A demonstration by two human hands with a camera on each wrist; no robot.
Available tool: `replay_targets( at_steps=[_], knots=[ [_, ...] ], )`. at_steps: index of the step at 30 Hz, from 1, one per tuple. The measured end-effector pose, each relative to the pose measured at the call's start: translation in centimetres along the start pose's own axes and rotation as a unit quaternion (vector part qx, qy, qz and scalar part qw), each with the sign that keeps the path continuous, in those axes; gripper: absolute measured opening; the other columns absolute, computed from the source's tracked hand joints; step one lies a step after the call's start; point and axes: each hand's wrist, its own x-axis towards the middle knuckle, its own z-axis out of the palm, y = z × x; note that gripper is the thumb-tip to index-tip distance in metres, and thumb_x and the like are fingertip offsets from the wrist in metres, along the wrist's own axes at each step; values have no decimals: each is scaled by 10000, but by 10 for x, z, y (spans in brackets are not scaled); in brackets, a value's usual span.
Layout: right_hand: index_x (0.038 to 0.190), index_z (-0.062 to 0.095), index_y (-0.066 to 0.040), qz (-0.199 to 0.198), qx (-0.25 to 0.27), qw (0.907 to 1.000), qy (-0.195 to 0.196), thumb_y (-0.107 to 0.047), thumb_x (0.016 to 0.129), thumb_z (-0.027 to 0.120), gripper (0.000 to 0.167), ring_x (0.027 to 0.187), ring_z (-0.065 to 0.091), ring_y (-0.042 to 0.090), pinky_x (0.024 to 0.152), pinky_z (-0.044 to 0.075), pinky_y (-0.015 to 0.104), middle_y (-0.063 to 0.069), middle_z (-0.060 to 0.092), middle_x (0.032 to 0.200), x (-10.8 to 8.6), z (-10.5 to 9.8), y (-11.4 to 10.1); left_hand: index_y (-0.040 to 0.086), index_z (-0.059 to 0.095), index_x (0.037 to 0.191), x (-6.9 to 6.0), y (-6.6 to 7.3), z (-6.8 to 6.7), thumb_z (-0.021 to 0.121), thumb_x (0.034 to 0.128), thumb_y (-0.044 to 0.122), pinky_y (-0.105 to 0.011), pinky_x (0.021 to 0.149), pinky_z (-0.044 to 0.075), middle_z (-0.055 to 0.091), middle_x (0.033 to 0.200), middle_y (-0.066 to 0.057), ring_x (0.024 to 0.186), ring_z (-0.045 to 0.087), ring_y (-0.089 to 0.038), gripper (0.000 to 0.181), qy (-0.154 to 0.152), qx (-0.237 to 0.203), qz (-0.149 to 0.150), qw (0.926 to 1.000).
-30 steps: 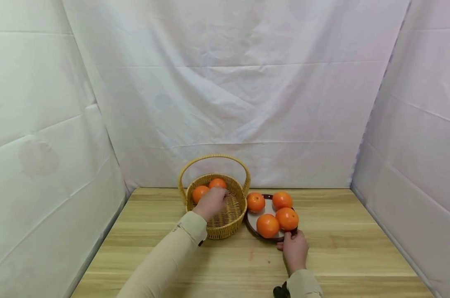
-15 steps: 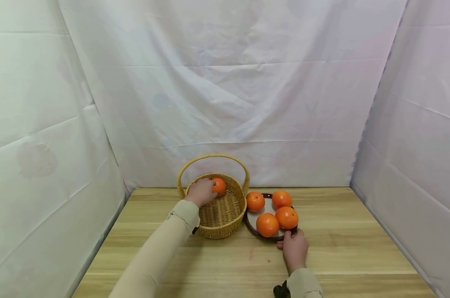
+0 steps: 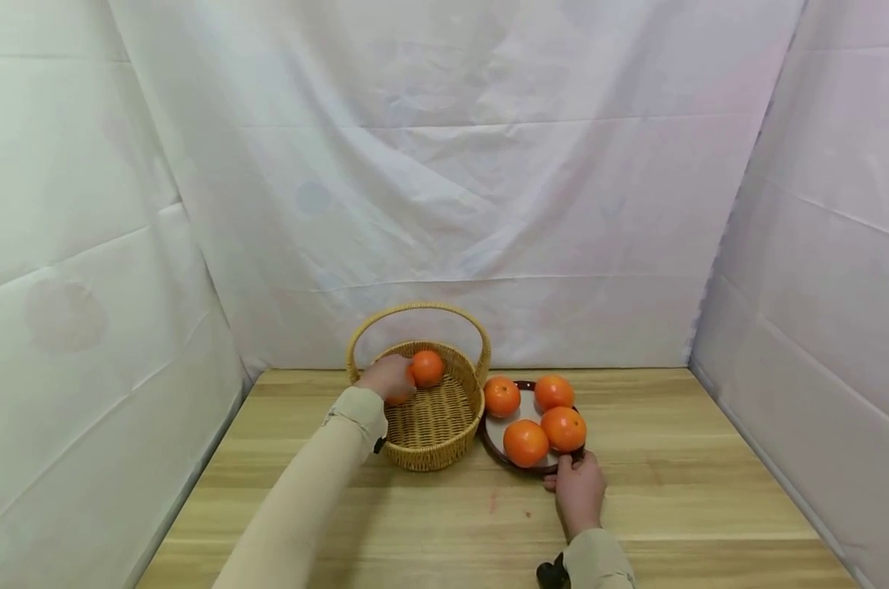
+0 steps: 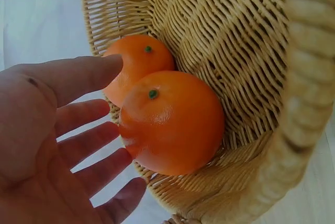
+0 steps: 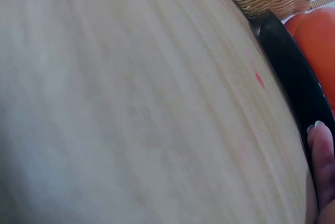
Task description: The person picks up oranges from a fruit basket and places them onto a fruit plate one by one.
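Inside the wicker basket (image 3: 429,456) lie two oranges, each with a small green stem nub: a nearer orange (image 4: 172,124) and another orange (image 4: 138,56) against it. My left hand (image 3: 387,378) reaches over the basket's left rim, its fingers spread and loosely straight beside the fruit; in the left wrist view the thumb tip overlaps one orange. My right hand (image 3: 580,492) grips the near right rim of a dark-edged round plate (image 3: 497,450), thumb over the edge. Several oranges (image 3: 525,443) rest on this plate. Its dark outer wall (image 5: 293,72) shows in the right wrist view, fingertips against it.
The basket's tall arched handle (image 3: 418,306) rises above its opening. Basket and plate stand side by side, very close, on a wood-grain table (image 3: 429,540). White cloth (image 3: 444,204) hangs behind and at both sides.
My left hand has moved left and slightly back within the basket, from over its middle to its left rim. The right hand stays at the plate's rim.
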Motion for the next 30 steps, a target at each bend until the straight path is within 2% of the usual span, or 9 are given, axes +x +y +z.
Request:
replay_targets(
  at_steps=[2,6,8,13,18,22,24,27,30],
  knots=[
    [1326,464,128,77,-40,10000,-17,-107,1012,419,395,540,692,189,515,576,307,169,676,756,0,-1,0,113,624,807,0,0,-1,687,891,77,-375,704,356,618,742,-43,641,452,-180,111,-152,-41,-71,9999],
    [1319,465,134,29,-95,9999,-17,-108,1009,416,397,533,689,185,510,572,308,158,678,737,0,-3,0,98,631,835,0,0,-1,660,903,66,-368,696,333,596,760,-59,644,400,-184,81,-267,-47,-229,9994],
    [1317,464,146,-73,-119,9999,18,-105,999,417,407,522,687,186,502,569,311,159,677,725,0,-3,1,75,689,942,2,-1,0,622,925,58,-364,700,341,643,851,-82,664,412,-192,71,-283,-37,-301,9991],
    [1313,463,148,-86,-114,9999,6,-107,1004,416,403,525,688,189,504,571,312,156,676,723,0,-5,2,63,709,1218,5,-2,2,543,972,58,-371,721,357,709,1116,-130,732,463,-213,297,-230,63,-326,9992],
    [1320,459,137,57,-26,10000,-62,-114,1022,409,393,548,691,198,522,578,320,163,673,752,-1,-7,1,47,730,1034,3,1,4,533,985,54,-374,707,345,703,966,-142,698,435,-212,203,-201,137,-371,9990],
    [1331,453,140,62,9,10000,-52,-110,1021,409,402,550,691,198,523,579,321,171,670,759,-2,-7,1,49,739,1026,1,5,3,537,998,62,-383,708,351,708,955,-132,703,481,-216,204,-194,284,-335,9988],
    [1338,448,138,71,16,10000,-57,-112,1023,408,405,551,690,195,524,579,318,171,671,764,-2,-7,1,55,748,1085,0,5,4,545,998,58,-389,726,380,721,1013,-134,761,563,-238,221,-169,427,-297,9985],
    [1346,442,135,112,35,9999,-85,-115,1029,407,405,557,689,193,530,581,318,172,669,777,-2,-7,2,78,747,1157,2,4,5,561,987,38,-399,805,475,725,1104,-132,939,659,-283,255,-110,676,-255,9973],
    [1353,439,126,171,48,9998,-132,-120,1033,408,404,565,691,190,538,583,316,169,670,791,-2,-7,2,108,741,1208,4,1,8,576,983,21,-452,945,525,718,1168,-119,1098,655,-312,292,-73,915,-250,9955]
  ],
)
